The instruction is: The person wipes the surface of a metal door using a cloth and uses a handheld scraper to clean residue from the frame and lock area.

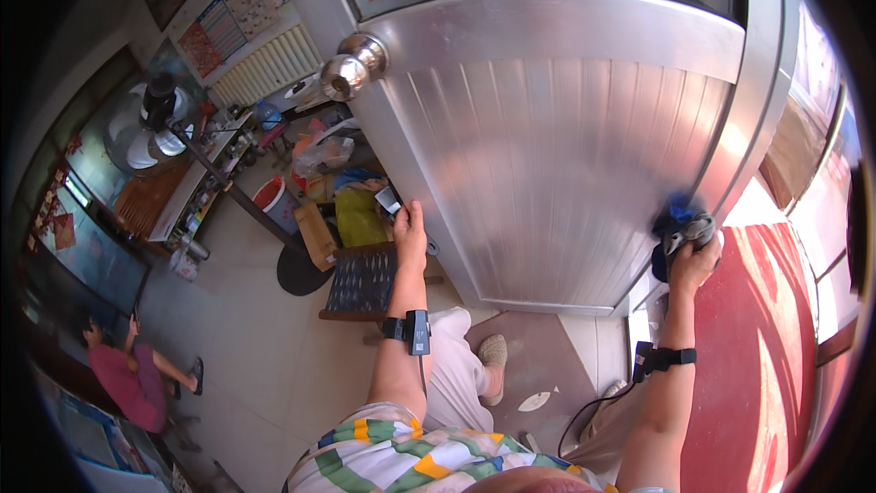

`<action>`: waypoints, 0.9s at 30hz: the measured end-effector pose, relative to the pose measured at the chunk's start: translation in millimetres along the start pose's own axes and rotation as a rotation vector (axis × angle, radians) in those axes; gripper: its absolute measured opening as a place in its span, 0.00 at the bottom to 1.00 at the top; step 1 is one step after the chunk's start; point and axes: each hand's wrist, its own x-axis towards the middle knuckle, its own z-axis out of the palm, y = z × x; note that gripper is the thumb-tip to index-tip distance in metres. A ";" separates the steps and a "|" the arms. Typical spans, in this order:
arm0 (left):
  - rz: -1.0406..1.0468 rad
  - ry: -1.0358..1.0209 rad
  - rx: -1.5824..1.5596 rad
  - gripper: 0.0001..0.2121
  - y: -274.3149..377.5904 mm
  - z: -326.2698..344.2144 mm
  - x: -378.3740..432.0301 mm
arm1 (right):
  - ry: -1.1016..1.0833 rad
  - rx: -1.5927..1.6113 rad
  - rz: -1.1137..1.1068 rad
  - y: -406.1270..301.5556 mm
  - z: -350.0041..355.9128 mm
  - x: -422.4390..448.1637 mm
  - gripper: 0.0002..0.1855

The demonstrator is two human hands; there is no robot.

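A brushed-metal door (547, 171) with a ribbed lower panel stands before me. My right hand (697, 266) holds a bunched dark blue and grey cloth (684, 226), blurred, against the frame at the door's right side. At the opposite edge, my left hand (410, 236) grips the door's side stile below the round knob (345, 75). A small grey and dark object (388, 200) shows just beyond the left fingers; whether the hand touches it cannot be made out. Both forearms carry a strapped black device with a cable.
A woven-seat stool (359, 281), a cardboard box (316, 236) and a bucket (277, 202) stand left of the door. Behind them rises a pedestal fan (154, 123). A person (130, 376) sits farther left. Under my feet lies a brown mat (527, 349); red flooring (746, 356) runs outside, right.
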 end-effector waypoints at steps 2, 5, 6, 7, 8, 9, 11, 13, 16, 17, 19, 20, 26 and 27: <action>-0.013 0.001 0.023 0.22 -0.8 -3.0 0.0 | -0.184 0.036 0.167 33.3 2.7 -22.7 0.15; -0.014 0.009 0.037 0.22 0.4 -1.1 -0.5 | -0.431 0.000 0.447 87.1 11.0 -46.4 0.15; -0.006 0.030 0.033 0.22 0.7 -1.3 -1.5 | -0.509 -0.038 0.539 84.9 12.0 -49.2 0.17; 0.007 0.044 0.026 0.22 1.5 1.1 0.1 | -0.496 -0.148 0.555 73.4 13.0 -43.7 0.17; -0.009 0.047 0.014 0.22 2.1 2.1 -0.5 | -0.421 -0.108 0.520 65.3 12.9 -38.5 0.17; 0.003 0.037 0.008 0.22 7.4 5.8 0.5 | -0.345 -0.068 0.485 58.3 10.2 -31.3 0.17; -0.013 0.037 -0.010 0.22 8.3 13.4 -1.6 | -0.228 0.083 0.383 47.1 3.1 -7.1 0.17; 0.010 0.031 0.025 0.21 5.6 8.5 -0.3 | -0.166 0.095 0.316 -5.9 -19.3 23.9 0.19; -0.004 0.090 0.038 0.20 -5.6 -7.1 3.1 | 0.013 0.231 0.134 -60.1 -30.6 46.5 0.25; 0.010 0.076 0.032 0.20 -4.8 -14.9 3.8 | -0.017 0.258 0.159 -75.4 -30.6 48.4 0.25; -0.035 0.066 0.043 0.24 5.1 6.5 -4.9 | 0.112 0.089 -0.146 -50.1 -16.0 48.6 0.23; -0.038 0.055 0.062 0.24 6.4 -3.2 -0.6 | 0.132 0.114 -0.146 -44.7 -9.1 41.9 0.23; -0.081 0.076 0.091 0.27 15.5 10.3 -1.9 | -0.313 -0.040 0.587 35.1 4.7 -35.8 0.20; -0.083 0.064 0.100 0.27 18.5 10.3 -2.8 | -0.317 -0.051 0.597 35.7 7.5 -40.6 0.20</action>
